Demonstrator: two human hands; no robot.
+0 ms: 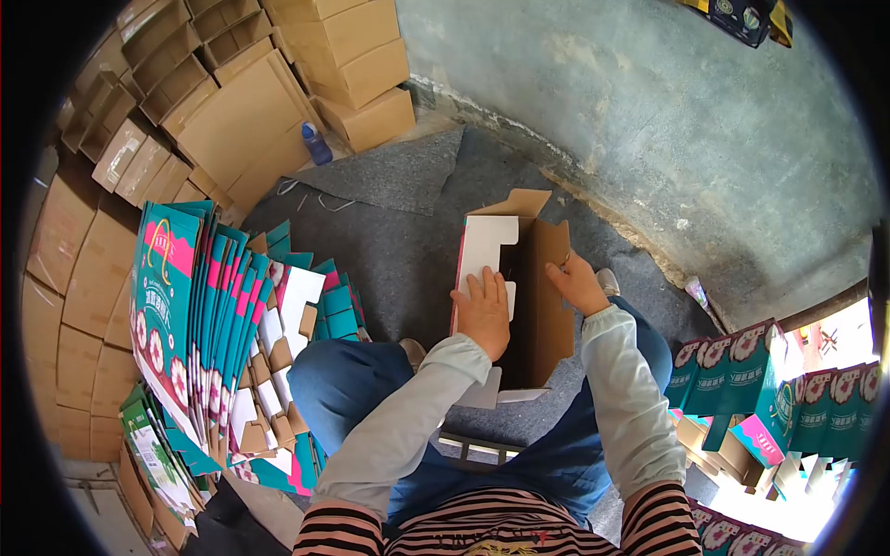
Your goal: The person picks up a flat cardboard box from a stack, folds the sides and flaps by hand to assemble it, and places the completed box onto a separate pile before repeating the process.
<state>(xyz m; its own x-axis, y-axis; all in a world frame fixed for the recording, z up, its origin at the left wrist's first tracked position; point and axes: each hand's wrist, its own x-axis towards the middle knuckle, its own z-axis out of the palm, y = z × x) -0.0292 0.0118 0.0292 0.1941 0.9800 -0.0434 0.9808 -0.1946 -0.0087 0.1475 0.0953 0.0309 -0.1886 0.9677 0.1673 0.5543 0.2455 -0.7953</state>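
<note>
A cardboard box (547, 320) stands between my knees, brown inside, its top open and its dark interior showing. A white flap (489, 243) with notched edges lies along its left side. Flat on that white side rests my left hand (483, 313), fingers spread. My right hand (578, 283) pinches the upper edge of the box's right wall, thumb on top and the other fingers partly hidden. Brown end flaps stick up at the far end of the box.
Folded teal and pink printed cartons (199, 315) are stacked at my left. Brown boxes (250, 120) pile up behind them, near a blue bottle (316, 144). A concrete wall (630, 102) rises ahead. More printed boxes (732, 366) stand at right.
</note>
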